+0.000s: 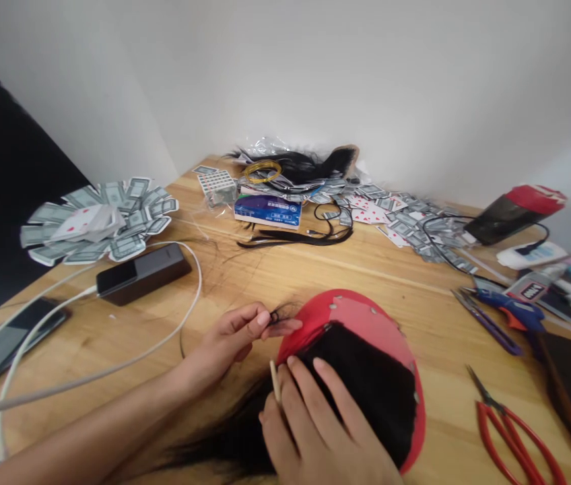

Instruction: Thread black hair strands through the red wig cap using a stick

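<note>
A red dome [309,316] with a paler pink panel [366,323] sits in front of me, with small pins along its edge. Smooth black hair [381,384] covers much of it, and loose hair [229,431] trails to the lower left. My left hand [240,333] is beside the dome's left edge, thumb and fingers pinched on a small wad of black hair [276,315]. Over the black hair rests my right hand [320,424], fingertips pressing down, with a thin pale stick [275,381] held among its fingers.
Red-handled scissors [502,417], pliers [492,323] and a blue glue gun [510,306] lie right. Left are a black power bank [144,273], white cables [199,269], a phone [13,337] and a ring of cards [98,222]. A blue box [268,210] stands behind.
</note>
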Demonstrator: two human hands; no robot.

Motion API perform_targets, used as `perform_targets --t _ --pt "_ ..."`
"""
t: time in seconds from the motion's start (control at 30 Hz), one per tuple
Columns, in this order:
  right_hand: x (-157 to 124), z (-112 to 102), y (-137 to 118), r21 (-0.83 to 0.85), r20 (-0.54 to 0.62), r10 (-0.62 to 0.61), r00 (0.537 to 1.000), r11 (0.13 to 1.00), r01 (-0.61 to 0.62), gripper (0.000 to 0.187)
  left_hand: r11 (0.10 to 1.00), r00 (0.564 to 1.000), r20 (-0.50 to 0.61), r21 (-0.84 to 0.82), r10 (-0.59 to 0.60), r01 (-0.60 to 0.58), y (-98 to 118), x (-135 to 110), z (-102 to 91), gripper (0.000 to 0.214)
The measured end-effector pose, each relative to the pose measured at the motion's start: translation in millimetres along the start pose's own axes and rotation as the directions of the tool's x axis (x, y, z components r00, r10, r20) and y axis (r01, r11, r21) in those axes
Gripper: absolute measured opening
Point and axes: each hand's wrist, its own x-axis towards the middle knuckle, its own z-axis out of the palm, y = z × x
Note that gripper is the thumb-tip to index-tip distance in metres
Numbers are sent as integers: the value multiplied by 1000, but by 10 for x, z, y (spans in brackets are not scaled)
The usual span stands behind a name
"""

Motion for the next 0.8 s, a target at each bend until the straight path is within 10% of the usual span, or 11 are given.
perform_targets --t 0.8 --pt "-62 242 -87 122 -172 -94 981 986 115 49 976 990 -126 214 56 -28 359 -135 1 39"
